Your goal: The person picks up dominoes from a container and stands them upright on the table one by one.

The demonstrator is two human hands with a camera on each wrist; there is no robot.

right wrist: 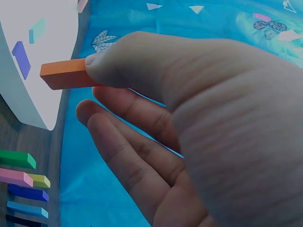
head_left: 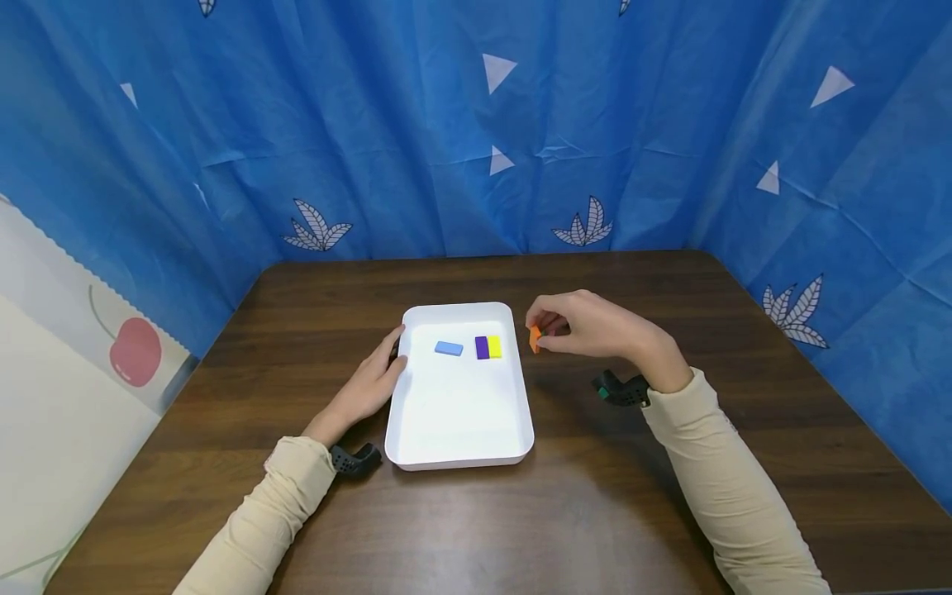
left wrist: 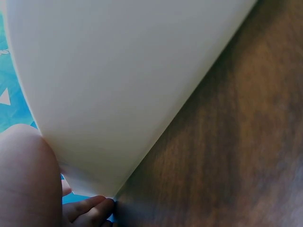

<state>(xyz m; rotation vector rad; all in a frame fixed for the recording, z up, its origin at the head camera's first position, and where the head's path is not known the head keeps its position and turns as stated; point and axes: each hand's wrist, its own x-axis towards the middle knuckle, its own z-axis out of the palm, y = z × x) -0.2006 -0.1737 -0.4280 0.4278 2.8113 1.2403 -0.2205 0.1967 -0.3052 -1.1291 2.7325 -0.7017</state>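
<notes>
A white rectangular tray [head_left: 461, 413] lies on the table. Against its left side rests my left hand [head_left: 366, 387], thumb and fingertips spread along the wall. In the left wrist view the thumb [left wrist: 26, 170] is at the tray's edge, with other fingertips low by its base. Just past the right rim, my right hand [head_left: 595, 326] pinches an orange block [right wrist: 66, 74] between thumb and index finger, the remaining fingers loosely bent below. Inside the tray are a light blue block [head_left: 449, 349], a purple block [head_left: 482, 348] and a yellow block [head_left: 494, 347], the last two side by side.
In the right wrist view, several more blocks, among them a green block [right wrist: 18, 159] and a pink block [right wrist: 15, 178], lie on the table beside the tray. Blue curtains [head_left: 416, 124] hang behind the dark wooden table [head_left: 335, 297]. A pale cloth [head_left: 67, 355] hangs at left.
</notes>
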